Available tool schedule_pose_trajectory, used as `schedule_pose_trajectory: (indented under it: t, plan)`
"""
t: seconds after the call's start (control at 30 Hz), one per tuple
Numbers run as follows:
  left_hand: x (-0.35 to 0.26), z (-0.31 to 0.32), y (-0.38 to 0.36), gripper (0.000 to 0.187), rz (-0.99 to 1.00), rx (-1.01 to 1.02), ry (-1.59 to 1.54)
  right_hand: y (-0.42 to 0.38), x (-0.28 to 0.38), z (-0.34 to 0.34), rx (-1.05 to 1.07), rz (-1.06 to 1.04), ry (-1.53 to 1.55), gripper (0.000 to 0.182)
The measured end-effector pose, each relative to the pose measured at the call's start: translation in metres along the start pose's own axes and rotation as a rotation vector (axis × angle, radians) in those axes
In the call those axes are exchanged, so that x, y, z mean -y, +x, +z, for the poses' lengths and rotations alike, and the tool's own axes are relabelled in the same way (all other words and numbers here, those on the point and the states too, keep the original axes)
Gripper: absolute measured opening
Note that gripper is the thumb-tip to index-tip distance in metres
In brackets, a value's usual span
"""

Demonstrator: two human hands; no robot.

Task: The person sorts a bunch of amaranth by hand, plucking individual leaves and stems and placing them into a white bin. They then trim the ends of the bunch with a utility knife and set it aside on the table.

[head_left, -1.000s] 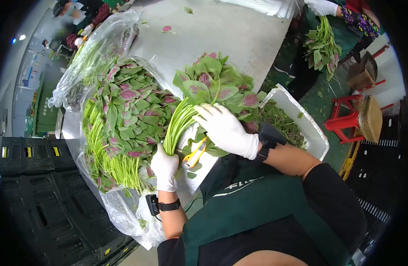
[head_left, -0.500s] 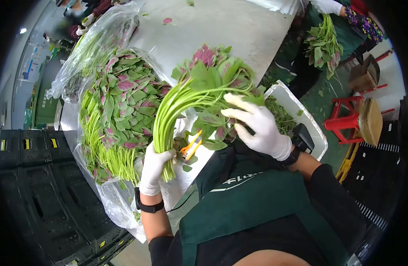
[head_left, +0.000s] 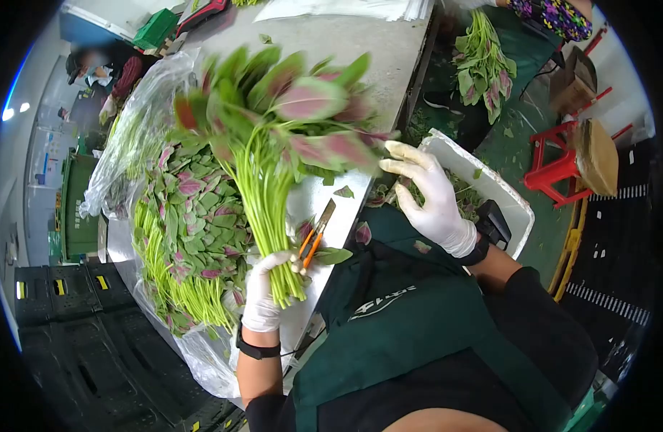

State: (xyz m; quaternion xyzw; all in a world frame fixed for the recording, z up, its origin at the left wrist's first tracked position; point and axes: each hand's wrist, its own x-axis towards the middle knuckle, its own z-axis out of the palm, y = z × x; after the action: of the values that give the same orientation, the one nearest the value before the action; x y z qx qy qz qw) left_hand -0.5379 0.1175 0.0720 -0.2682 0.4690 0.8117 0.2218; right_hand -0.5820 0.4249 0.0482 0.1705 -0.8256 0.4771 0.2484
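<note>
So, looking down from the head cam: my left hand (head_left: 265, 289), white glove on, is wrapped around a bunch of greens (head_left: 263, 198) low on the stems, fingers curled and thumb across the front. The cut ends poke out below my fist and the green-and-purple leaves fan out up top, kinda blurry. The whole thing is held up over the near side of the metal table (head_left: 374, 50), leaning a bit to the left.

My right hand (head_left: 428, 194), also gloved, is up near the leaf tips on the right with the fingers spread. Can't really tell if a fingertip is brushing a leaf there or just beside it.

There's an orange-handled tool (head_left: 317, 241) lying on the table just right of the stems, with a few loose leaves near it. Left of the bunch is a big pile of the same greens (head_left: 191, 223) on clear plastic (head_left: 209, 363). The bunch overlaps the pile from this angle, so no idea whether they touch.

Past my right wrist sits a white box (head_left: 515, 209) with leafy bits inside, then a red stool (head_left: 551, 173) on the green floor. Upper right, a co-worker (head_left: 533, 50) has another bunch (head_left: 482, 72) hanging leaves-down. Black crates (head_left: 86, 353) fill the lower left.
</note>
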Motion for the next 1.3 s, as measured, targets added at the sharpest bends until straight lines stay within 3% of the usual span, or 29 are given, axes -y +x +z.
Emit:
schedule_pose_trajectory:
  t: [0.13, 0.37, 0.6, 0.73, 0.77, 0.83, 0.9, 1.07, 1.17, 1.3]
  plan:
    - [0.030, -0.031, 0.017, 0.033, -0.132, 0.057, -0.195, -0.018, -0.016, 0.004, 0.114, 0.148, 0.027, 0.037]
    - [0.042, -0.038, 0.023, 0.036, -0.113, 0.074, -0.273, -0.028, -0.023, 0.031, 0.178, 0.099, -0.007, 0.022]
    - [0.042, -0.039, 0.022, 0.035, -0.139, 0.075, -0.321, 0.020, 0.001, 0.076, 0.262, -0.153, 0.145, 0.022]
    - [0.041, -0.038, 0.022, 0.037, -0.142, 0.074, -0.311, 0.041, 0.003, 0.111, 0.490, -0.256, 0.099, 0.028]
    - [0.041, -0.037, 0.022, 0.038, -0.140, 0.067, -0.308, 0.045, -0.003, 0.116, 0.552, -0.202, 0.063, 0.028]
    - [0.041, -0.035, 0.020, 0.040, -0.122, 0.050, -0.265, 0.043, -0.028, 0.125, 0.539, -0.054, -0.231, 0.026]
    - [0.040, -0.033, 0.020, 0.040, -0.104, 0.035, -0.222, 0.044, -0.044, 0.114, 0.405, 0.044, -0.049, 0.024]
    - [0.031, -0.028, 0.016, 0.042, -0.120, 0.028, -0.199, 0.041, -0.035, 0.098, 0.238, 0.021, 0.146, 0.021]
    - [-0.001, -0.015, 0.006, 0.039, -0.087, 0.035, -0.153, 0.044, -0.028, 0.077, 0.183, -0.021, 0.088, 0.022]
    - [-0.057, 0.015, 0.005, 0.036, 0.234, -0.037, 0.174, 0.040, -0.031, 0.059, 0.187, 0.068, 0.042, 0.021]
